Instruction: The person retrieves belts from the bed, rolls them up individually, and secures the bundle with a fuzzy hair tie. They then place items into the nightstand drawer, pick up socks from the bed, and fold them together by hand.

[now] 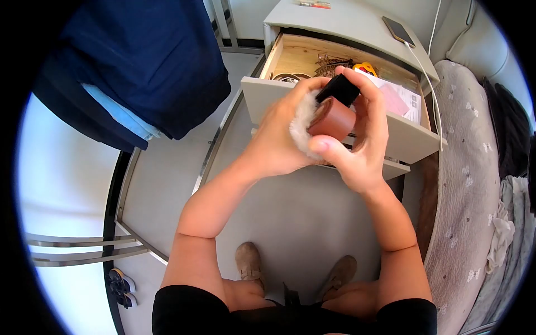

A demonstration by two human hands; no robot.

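Observation:
Above the open drawer, both hands hold a small bundle of items together. My left hand (282,131) is wrapped round a white fluffy piece (303,124) from the left. My right hand (365,145) closes from the right, its thumb and fingers round a brown rolled strap (336,119). A black piece (338,91) sits just behind the brown roll, between the hands. The drawer (304,47) has a light wood inside. In it lie a tangled dark item (330,66), a yellow item (365,68), white papers (412,104) and a pink piece (393,99).
A phone (397,30) with a white cable lies on the cabinet top (349,19). Dark clothes (145,61) hang on a metal rack at the left. A bed (466,184) borders the right side. Shoes (120,287) stand on the floor at lower left.

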